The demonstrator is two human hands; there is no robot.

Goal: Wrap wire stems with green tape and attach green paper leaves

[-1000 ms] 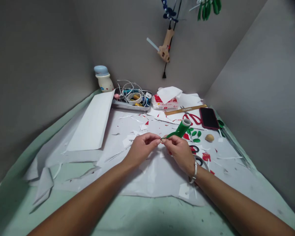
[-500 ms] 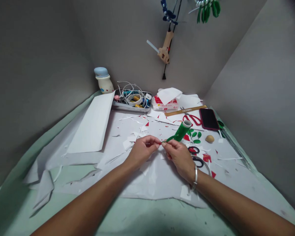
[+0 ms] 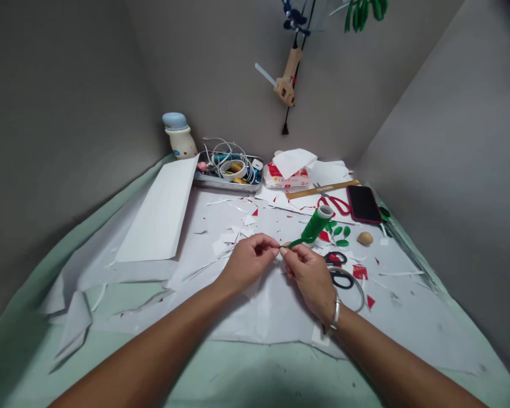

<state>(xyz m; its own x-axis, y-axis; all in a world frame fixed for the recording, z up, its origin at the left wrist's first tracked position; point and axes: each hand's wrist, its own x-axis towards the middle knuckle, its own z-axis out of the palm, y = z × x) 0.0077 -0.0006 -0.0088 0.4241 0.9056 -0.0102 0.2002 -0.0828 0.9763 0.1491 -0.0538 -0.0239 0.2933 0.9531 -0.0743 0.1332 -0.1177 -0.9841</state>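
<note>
Green tape roll, long axis slanting up and rightward, held just beyond the right hand's grip, nearer than the left hand's grip; both closed at the fingertips, the right on the trailing strip, the left's hold too small to tell.

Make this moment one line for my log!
left hand: pinching | right hand: pinching green tape strip | green tape roll: held up by strip
</note>
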